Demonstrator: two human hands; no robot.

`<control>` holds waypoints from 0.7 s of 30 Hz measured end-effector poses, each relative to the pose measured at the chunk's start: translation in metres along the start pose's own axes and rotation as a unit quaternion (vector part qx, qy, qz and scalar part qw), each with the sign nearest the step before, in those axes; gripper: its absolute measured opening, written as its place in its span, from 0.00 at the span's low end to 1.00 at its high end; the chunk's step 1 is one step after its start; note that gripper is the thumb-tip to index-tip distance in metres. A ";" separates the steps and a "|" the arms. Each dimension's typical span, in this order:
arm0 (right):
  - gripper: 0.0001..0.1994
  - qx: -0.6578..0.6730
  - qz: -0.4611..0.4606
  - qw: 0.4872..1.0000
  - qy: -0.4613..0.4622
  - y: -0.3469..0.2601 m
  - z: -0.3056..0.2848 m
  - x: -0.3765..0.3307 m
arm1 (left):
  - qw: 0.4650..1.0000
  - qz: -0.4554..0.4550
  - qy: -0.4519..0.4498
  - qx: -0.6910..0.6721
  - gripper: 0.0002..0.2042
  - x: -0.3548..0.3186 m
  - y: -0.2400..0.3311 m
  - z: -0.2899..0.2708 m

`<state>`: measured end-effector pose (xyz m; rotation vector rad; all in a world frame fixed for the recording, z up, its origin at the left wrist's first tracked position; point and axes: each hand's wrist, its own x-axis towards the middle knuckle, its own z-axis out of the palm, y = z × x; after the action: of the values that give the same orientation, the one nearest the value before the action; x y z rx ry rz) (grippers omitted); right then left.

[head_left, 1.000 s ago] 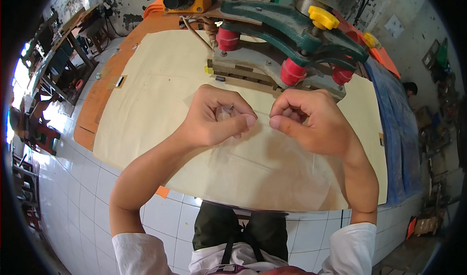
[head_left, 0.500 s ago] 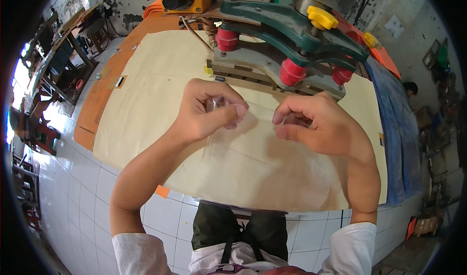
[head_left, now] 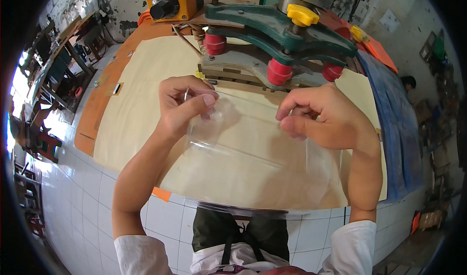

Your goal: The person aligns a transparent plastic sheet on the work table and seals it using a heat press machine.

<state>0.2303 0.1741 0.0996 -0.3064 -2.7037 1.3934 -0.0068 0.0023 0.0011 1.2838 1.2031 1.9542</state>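
Note:
A clear plastic sheet [head_left: 243, 153] stretches between my two hands above a table covered with cream paper. My left hand [head_left: 185, 102] pinches its upper left part between thumb and fingers. At its upper right part, my right hand [head_left: 321, 117] is closed in a pinch on the same sheet. The sheet's lower part hangs toward the table's front edge; its exact outline is hard to make out. Just beyond both hands stands a press with a dark green frame [head_left: 277, 31], red cylindrical supports [head_left: 279, 72] and a grey lower plate [head_left: 238, 63].
A yellow control box [head_left: 170, 1] with a black knob stands at the back left. Yellow knobs [head_left: 302, 15] top the press. Blue material [head_left: 389, 129] drapes over the table's right side. The cream paper [head_left: 131, 114] overlies an orange-brown tabletop [head_left: 92, 114]. Another person [head_left: 408, 82] is partly visible far right.
My left hand has moved left, away from my right hand, and the plastic sheet between them is spread wider. The view has shifted slightly.

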 end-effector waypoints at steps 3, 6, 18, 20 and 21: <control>0.07 -0.073 0.023 0.997 -0.013 -0.008 -0.015 -0.005 | 1.000 0.023 0.007 -0.001 0.07 0.000 0.002 -0.009; 0.09 -0.141 0.019 0.989 -0.043 -0.010 -0.027 -0.011 | 0.999 0.019 0.007 -0.042 0.06 0.002 0.002 -0.013; 0.09 -0.076 -0.027 0.997 -0.015 -0.002 -0.028 -0.017 | 0.998 0.044 0.034 0.017 0.08 0.004 0.004 -0.014; 0.09 -0.106 -0.056 0.993 -0.005 -0.001 -0.029 -0.017 | 0.998 0.049 0.035 0.014 0.08 0.004 0.002 -0.014; 0.09 -0.106 -0.057 0.993 -0.004 -0.001 -0.029 -0.017 | 0.998 0.049 0.035 0.015 0.08 0.004 0.002 -0.015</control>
<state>0.2514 0.1932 0.1180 -0.1571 -2.8301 1.0830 -0.0219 -0.0013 0.0023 1.3226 1.2269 2.0737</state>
